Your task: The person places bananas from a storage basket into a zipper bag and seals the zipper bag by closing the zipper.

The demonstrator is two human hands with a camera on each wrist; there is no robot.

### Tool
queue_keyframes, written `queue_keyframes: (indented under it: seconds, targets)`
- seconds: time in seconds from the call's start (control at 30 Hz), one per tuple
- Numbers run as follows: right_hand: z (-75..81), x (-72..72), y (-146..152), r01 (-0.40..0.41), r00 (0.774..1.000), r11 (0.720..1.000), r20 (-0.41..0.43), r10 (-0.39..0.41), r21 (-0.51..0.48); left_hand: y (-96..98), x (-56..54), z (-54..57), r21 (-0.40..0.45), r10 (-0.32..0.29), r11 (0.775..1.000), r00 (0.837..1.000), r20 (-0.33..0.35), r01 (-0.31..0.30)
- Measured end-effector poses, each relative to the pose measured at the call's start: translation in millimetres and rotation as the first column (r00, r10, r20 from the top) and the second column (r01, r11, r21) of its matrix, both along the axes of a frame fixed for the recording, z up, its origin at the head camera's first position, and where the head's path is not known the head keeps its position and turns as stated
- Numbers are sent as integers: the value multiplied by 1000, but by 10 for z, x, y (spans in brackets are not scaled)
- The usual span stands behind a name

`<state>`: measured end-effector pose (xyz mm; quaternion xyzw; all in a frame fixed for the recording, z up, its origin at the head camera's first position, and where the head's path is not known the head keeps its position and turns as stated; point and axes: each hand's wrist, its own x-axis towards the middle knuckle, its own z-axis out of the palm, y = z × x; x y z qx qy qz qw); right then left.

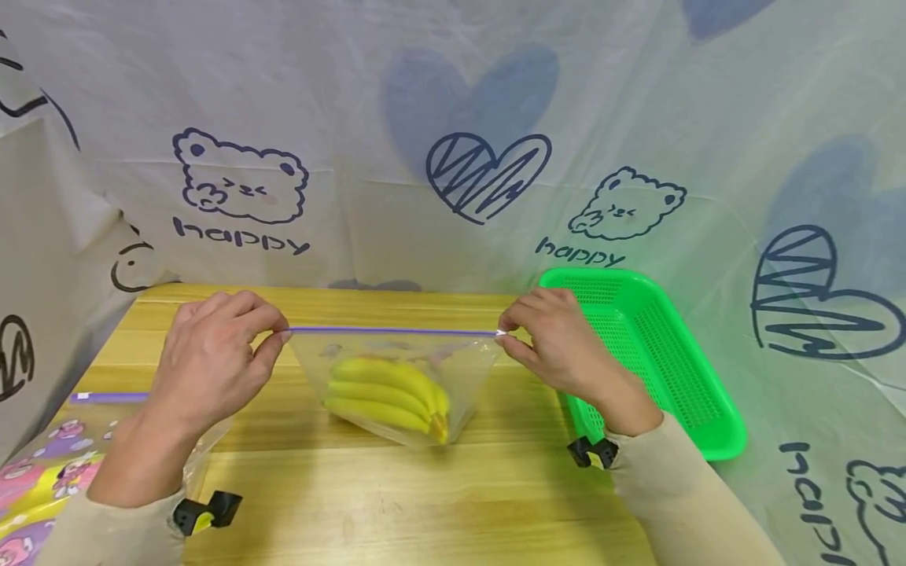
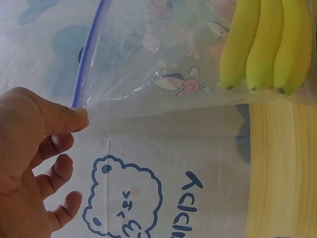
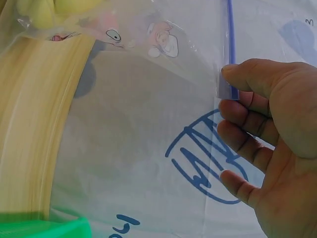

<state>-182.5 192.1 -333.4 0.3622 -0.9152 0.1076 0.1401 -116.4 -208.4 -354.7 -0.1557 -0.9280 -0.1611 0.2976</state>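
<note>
A clear zip bag [image 1: 463,369] with a purple zip strip hangs stretched between both hands, its strip level along the top in the head view. Inside lies a bunch of yellow bananas [image 1: 389,393], stem end toward the lower right. My left hand [image 1: 219,354] pinches the left end of the strip between thumb and forefinger. At the other end my right hand [image 1: 559,338] pinches the corner by the white slider [image 1: 501,333]. The left wrist view shows the left thumb over the strip's end and banana tips [image 2: 267,74] low in the bag. Cartoon prints mark the bag's far side.
A green plastic basket [image 1: 729,440] stands on the wooden table [image 1: 396,511] at the right, partly behind the right forearm. Another printed bag [image 1: 64,472] with a purple zip lies at the left under the left arm. A patterned cloth [image 1: 368,94] hangs behind the table.
</note>
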Motion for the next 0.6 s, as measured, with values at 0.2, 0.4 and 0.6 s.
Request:
queue_keyframes:
  seconds: [0.2,0.4,0.6]
  targets:
    - [14,-6,19,-3,1000,1000,15,2,3,8,0,11,-8,-2,1000,1000,-13,2]
    - [80,-4,52,-14,997,999,75,18,-50,32,-5,35,26,0,1000,1000,-16,1]
    - [124,27,55,41,985,988,174,-15,-147,61,-6,49,95,-8,995,1000,-22,10]
